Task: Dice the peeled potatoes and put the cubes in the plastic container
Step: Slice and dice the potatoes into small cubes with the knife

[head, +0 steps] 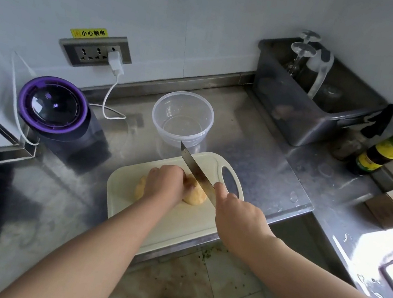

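Potatoes half hidden by left hand and knife

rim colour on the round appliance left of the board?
Purple rim around a dark domed top; head view, the only one.

Bare counter right of plastic container
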`<state>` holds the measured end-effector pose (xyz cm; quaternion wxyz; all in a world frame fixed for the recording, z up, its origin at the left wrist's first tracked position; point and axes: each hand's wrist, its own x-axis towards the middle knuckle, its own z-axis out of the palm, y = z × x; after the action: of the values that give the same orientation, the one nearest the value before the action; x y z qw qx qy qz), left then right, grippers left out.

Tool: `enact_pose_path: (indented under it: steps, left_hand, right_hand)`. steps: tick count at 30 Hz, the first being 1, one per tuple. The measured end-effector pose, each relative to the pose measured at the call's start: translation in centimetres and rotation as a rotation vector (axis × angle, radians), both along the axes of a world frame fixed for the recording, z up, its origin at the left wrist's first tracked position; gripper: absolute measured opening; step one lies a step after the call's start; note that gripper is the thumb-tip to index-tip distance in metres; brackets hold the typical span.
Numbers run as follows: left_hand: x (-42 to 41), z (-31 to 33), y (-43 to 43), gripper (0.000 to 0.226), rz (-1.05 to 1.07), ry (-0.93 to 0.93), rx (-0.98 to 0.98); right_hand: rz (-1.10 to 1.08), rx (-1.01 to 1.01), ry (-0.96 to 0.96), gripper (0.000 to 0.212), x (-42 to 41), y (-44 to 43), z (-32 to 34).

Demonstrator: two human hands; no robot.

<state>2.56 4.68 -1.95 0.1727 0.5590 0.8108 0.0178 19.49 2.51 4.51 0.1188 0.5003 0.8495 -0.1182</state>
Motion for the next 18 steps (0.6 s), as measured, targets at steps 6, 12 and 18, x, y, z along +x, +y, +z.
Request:
enact_pose_path:
  steps: [6, 12, 18]
  left_hand:
    - [0.0, -0.4, 0.8, 0.037, -0.009, 0.017, -0.049]
    - [0.0, -0.5, 1.3, 0.034, 0.007, 0.003, -0.075]
    - [-0.1, -0.1, 1.5, 0.037, 0.0, -0.025, -0.085]
  right_hand:
    - [0.027, -0.064, -0.041, 0.064, -0.4, 0.0, 0.0]
    - [-0.007, -0.166, -0.006, 0.064, -1.1, 0.7, -0.9]
    - [-0.09, -0.267, 0.063, 0.041, -0.8, 1.5, -1.6]
